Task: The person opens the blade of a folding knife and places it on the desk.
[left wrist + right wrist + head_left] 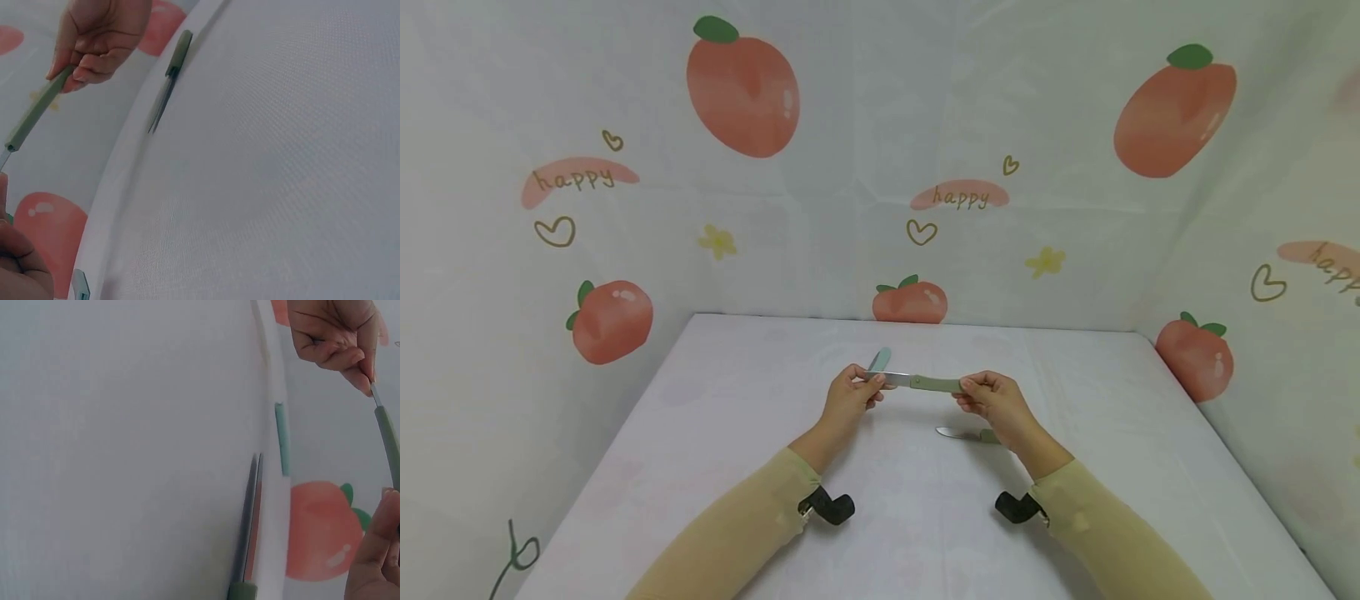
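Both hands hold a green-handled knife point(934, 384) up above the table, level from side to side. My left hand point(847, 402) pinches its metal blade between thumb and fingers. At the other side, my right hand point(1000, 402) pinches the end of the green handle point(39, 111). Below, a second green-handled knife point(958, 433) lies on the table with its blade pointing left, its handle partly hidden by the right hand. Beyond the left hand lies a light teal piece point(883, 358), probably a folded knife, at the table's far part.
A white cloth covers the table point(760, 517). Behind it hangs a pale curtain point(850, 100) printed with red fruit, hearts and flowers. Black wrist mounts point(833, 507) stick out from both sleeves.
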Available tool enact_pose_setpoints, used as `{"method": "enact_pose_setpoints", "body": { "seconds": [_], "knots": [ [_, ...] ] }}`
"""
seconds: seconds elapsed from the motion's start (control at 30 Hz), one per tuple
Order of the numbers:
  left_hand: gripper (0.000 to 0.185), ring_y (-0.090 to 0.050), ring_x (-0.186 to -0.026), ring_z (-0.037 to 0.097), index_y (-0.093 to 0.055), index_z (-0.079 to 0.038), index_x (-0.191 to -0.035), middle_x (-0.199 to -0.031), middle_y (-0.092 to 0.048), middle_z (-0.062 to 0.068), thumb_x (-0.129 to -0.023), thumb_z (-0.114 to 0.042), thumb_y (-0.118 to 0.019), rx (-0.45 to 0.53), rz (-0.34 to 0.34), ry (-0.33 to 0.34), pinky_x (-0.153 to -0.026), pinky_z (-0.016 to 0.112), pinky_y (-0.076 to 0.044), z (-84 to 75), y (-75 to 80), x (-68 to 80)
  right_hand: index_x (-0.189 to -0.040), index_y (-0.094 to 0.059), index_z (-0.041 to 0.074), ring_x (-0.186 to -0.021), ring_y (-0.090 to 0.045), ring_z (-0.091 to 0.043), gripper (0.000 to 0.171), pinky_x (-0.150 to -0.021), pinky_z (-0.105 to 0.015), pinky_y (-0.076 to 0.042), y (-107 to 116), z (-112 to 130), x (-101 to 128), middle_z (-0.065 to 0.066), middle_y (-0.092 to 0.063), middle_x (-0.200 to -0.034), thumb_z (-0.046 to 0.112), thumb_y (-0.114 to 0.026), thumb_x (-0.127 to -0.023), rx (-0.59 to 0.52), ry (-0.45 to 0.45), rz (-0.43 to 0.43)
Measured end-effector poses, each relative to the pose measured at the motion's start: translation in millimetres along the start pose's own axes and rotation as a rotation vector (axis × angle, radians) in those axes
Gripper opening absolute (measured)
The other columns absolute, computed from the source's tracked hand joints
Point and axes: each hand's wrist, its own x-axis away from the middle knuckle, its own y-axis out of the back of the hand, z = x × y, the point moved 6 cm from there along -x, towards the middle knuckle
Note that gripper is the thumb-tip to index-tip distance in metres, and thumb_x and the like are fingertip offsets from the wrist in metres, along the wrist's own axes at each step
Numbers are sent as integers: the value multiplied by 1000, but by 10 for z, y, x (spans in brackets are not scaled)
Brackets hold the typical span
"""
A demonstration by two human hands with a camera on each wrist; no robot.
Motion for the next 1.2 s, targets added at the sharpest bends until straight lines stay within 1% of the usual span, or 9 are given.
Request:
{"method": "enact_pose_setpoints", "body": {
  "seconds": [0.23,0.27,0.4,0.5,0.63,0.77,0.93,1.07,1.2],
  "knots": [
    [19,-61,-68,8,-53,-8,-86,-86,-76,6,-98,-15,-66,-121,28,65,-67,24,-46,40,13,14,-111,-58,-12,-83,-68,-17,28,-76,-27,-56,62,52,6,-7,-71,-89,13,-63,-100,156,41,79],
    [18,-61,-68,9,-54,-7,-87,-87,-76,7,-98,-14,-66,-147,35,77,-68,25,-46,-5,7,41,-111,-59,-12,-83,-68,-18,29,-75,-27,-56,72,65,5,-7,-71,-89,14,-64,-100,180,45,93],
    [16,-61,-69,8,-58,-5,-88,-87,-76,9,-97,-14,-67,-245,58,94,-70,27,-47,0,31,22,-111,-61,-11,-82,-67,-19,29,-74,-29,-57,114,82,-17,-8,-71,-90,15,-65,-99,298,41,135],
    [18,-62,-68,8,-57,-5,-86,-87,-76,10,-96,-15,-68,-324,98,86,-69,26,-47,52,51,-28,-111,-64,-8,-83,-67,-22,27,-75,-30,-57,143,75,-44,-12,-71,-93,16,-66,-99,389,18,153],
    [17,-63,-69,9,-59,-3,-88,-86,-76,9,-96,-16,-68,-450,177,78,-67,23,-46,35,45,-32,-109,-66,-5,-85,-67,-27,26,-77,-33,-57,176,80,-69,-22,-70,-101,19,-66,-99,469,-1,193],
    [18,-63,-71,11,-64,-3,-91,-85,-76,6,-95,-20,-70,-540,233,74,-64,23,-45,21,36,-37,-108,-67,-5,-83,-66,-25,26,-77,-34,-57,206,103,-67,-24,-69,-102,19,-67,-98,507,1,235],
    [20,-64,-72,12,-64,-3,-92,-82,-75,5,-96,-21,-70,-585,269,69,-63,24,-45,21,27,-62,-108,-69,-6,-81,-66,-22,27,-77,-34,-57,244,100,-67,-18,-71,-95,18,-69,-97,520,-19,265],
    [21,-63,-71,11,-63,-5,-88,-80,-75,3,-95,-23,-71,-648,297,71,-61,24,-44,32,26,-72,-109,-69,-6,-84,-67,-25,27,-77,-34,-57,256,78,-77,-12,-71,-91,19,-69,-96,539,-33,294],
    [23,-61,-70,10,-62,-6,-87,-81,-75,1,-95,-26,-70,-709,327,75,-58,25,-41,41,37,-77,-107,-70,-6,-82,-67,-23,27,-76,-34,-57,257,61,-91,-9,-72,-91,18,-69,-96,555,-36,327]
  ]
}}
